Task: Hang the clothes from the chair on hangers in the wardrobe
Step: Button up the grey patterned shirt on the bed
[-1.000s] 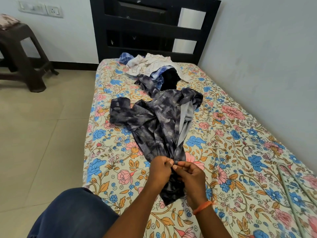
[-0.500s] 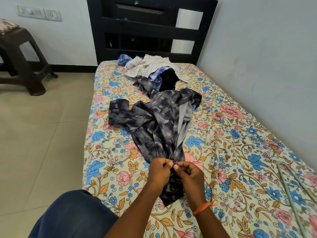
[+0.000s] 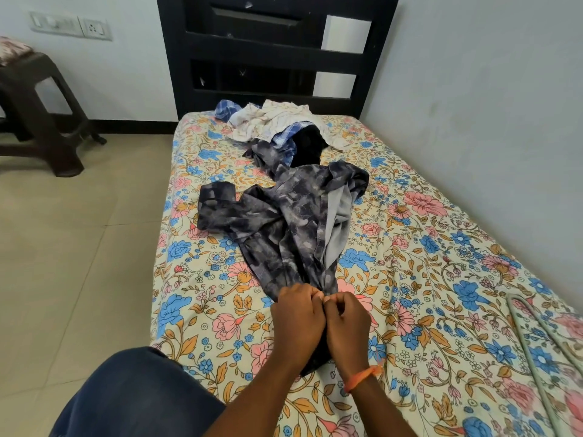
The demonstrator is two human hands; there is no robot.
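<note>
We see the dark patterned shirt (image 3: 284, 222) lying crumpled along the middle of the bed (image 3: 441, 279), its near end gathered at 6 o'clock of the garment, where both hands meet. The left hand (image 3: 298, 323) has its fingers curled and pinches the cloth at the gathered edge; the right hand (image 3: 347, 323) does the same just beside it, and the two thumbs nearly touch. The right wrist carries an orange thread band (image 3: 362, 378). From the hands, the shirt spreads away toward 12 o'clock, with one sleeve going to 10 o'clock and a grey inner side showing at 1 o'clock.

Further at 12 o'clock, near the black headboard (image 3: 274, 55), lies a pile of other clothes (image 3: 277, 127): white, blue checked and black pieces together. At 3 o'clock of the hands, well apart, a pale wire hanger (image 3: 530, 351) rests on the floral bedsheet. At 10 o'clock a dark brown plastic stool (image 3: 38, 111) stands on the beige tiled floor (image 3: 79, 247), below a switchboard (image 3: 71, 25) on the wall. A knee in blue denim (image 3: 135, 395) shows at 7 o'clock.
</note>
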